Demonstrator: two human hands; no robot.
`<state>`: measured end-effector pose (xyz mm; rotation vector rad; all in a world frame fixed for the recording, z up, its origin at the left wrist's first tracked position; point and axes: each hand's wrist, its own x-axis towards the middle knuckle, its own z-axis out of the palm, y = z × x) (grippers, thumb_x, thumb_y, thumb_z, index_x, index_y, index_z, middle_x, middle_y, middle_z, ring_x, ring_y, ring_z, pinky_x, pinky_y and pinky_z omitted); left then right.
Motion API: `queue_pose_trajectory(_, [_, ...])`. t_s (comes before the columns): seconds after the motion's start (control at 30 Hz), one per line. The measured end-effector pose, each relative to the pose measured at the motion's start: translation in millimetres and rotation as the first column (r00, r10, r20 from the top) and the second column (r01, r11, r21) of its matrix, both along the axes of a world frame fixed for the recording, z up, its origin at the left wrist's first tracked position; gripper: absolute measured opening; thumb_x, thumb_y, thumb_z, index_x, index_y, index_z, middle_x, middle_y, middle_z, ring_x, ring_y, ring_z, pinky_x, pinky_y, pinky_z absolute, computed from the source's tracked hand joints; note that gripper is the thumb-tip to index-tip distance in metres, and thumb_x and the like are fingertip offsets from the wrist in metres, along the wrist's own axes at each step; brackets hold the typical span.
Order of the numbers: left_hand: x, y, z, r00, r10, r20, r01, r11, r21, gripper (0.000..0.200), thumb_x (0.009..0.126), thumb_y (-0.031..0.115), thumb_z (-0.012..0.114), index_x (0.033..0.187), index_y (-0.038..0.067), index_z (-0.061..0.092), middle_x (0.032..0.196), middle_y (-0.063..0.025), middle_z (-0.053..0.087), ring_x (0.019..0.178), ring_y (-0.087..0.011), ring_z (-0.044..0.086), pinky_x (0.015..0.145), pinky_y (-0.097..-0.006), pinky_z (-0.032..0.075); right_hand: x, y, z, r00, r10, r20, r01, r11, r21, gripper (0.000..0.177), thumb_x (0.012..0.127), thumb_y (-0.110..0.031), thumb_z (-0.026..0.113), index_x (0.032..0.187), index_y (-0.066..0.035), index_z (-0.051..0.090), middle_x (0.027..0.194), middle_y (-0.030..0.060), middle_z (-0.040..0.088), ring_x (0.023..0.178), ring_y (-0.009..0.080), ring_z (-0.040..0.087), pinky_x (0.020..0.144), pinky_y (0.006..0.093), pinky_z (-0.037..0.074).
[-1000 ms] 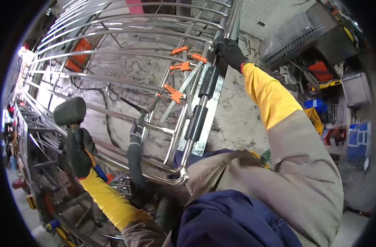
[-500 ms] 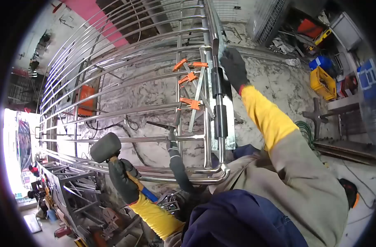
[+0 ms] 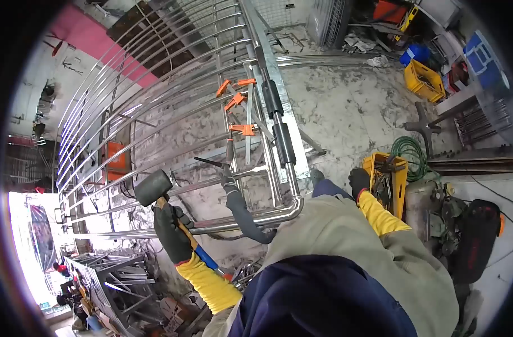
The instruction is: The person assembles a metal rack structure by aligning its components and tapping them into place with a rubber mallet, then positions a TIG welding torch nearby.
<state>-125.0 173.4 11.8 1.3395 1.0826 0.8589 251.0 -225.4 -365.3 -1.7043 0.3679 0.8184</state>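
Note:
My left hand (image 3: 173, 231), in a dark glove, is wrapped round the wooden and blue handle of a rubber mallet (image 3: 153, 188). The black mallet head is raised in front of the lower rails of a shiny metal tube frame (image 3: 245, 220). My gloved right hand (image 3: 358, 181) is low at the left edge of a yellow crate (image 3: 402, 194) of tools; its fingers are too dark to make out. Orange bar clamps (image 3: 234, 101) grip the frame. Black sleeves (image 3: 281, 143) sit on its side tube. A welding torch (image 3: 227, 175) with a grey covered cable hangs on a lower rail.
Green coiled hose (image 3: 409, 154) and a metal cross-shaped stand (image 3: 423, 127) are at the right. Farther back stand another yellow crate (image 3: 423, 82) and a blue box (image 3: 484, 59). Metal racking (image 3: 118, 281) fills the lower left. An orange case (image 3: 119, 160) lies behind the frame.
My right hand has come away from the frame's upper side tube, back and down to the yellow tool crate. The view has shifted right; my left hand still holds the mallet.

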Motion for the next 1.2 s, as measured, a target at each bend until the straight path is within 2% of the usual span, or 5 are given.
queue_pose_trajectory(0.07, [2.3, -0.6, 2.7, 1.0, 0.008, -0.019, -0.008, 1.0, -0.009, 0.029, 0.108, 0.037, 0.056, 0.12, 0.011, 0.06, 0.08, 0.0005, 0.055, 0.06, -0.0098, 0.052, 0.052, -0.0268, 0.044, -0.4, 7.4, -7.4, 0.879, -0.108, 0.464, 0.044, 0.988, 0.146, 0.018, 0.098, -0.015, 0.067, 0.115, -0.01, 0.07, 0.092, 0.0025, 0.072, 0.078, 0.0127, 0.066, 0.065, 0.0303, 0.052])
queue_pose_trajectory(0.13, [-0.3, 1.5, -0.7, 0.999, 0.02, -0.036, -0.021, 1.0, -0.021, 0.027, 0.107, 0.038, 0.057, 0.116, 0.012, 0.06, 0.079, 0.0005, 0.054, 0.06, -0.0104, 0.052, 0.051, -0.0274, 0.043, 3.9, 24.1, -16.1, 0.947, -0.102, 0.304, -0.039, 0.904, 0.427, 0.023, 0.096, -0.014, 0.069, 0.119, -0.009, 0.07, 0.097, 0.003, 0.074, 0.082, 0.0121, 0.068, 0.069, 0.0289, 0.053])
queue_pose_trajectory(0.27, [-0.9, 6.7, -5.6, 0.999, -0.036, 0.014, 0.035, 0.998, 0.042, 0.024, 0.106, 0.038, 0.06, 0.102, 0.015, 0.055, 0.078, 0.0005, 0.053, 0.058, -0.0109, 0.05, 0.05, -0.0278, 0.041, -33.6, 63.7, 44.6, 0.831, 0.386, 0.401, -0.459, 0.882, 0.102, 0.009, 0.093, -0.011, 0.068, 0.102, -0.007, 0.07, 0.081, -0.0003, 0.065, 0.075, 0.0105, 0.061, 0.066, 0.03, 0.052])
queue_pose_trajectory(0.4, [2.0, 1.5, -1.5, 0.992, 0.06, 0.109, -0.047, 0.991, -0.123, 0.025, 0.105, 0.037, 0.062, 0.097, 0.015, 0.053, 0.077, 0.0001, 0.053, 0.057, -0.0108, 0.05, 0.051, -0.0274, 0.042, -43.2, 79.7, 73.7, 0.733, 0.576, 0.361, -0.631, 0.775, 0.044, 0.008, 0.093, -0.014, 0.068, 0.094, -0.006, 0.067, 0.071, 0.0064, 0.066, 0.063, 0.0157, 0.064, 0.058, 0.0342, 0.051])
queue_pose_trajectory(1.2, [-4.4, -3.6, -11.3, 0.984, 0.034, 0.177, -0.046, 0.997, 0.069, 0.023, 0.106, 0.034, 0.058, 0.102, 0.012, 0.058, 0.08, -0.002, 0.055, 0.061, -0.0132, 0.053, 0.056, -0.0296, 0.047, -8.9, 83.4, 43.8, 0.446, 0.688, 0.572, -0.699, 0.667, -0.257, 0.017, 0.089, -0.023, 0.069, 0.09, -0.006, 0.07, 0.068, 0.0103, 0.068, 0.06, 0.0215, 0.066, 0.062, 0.0373, 0.053])
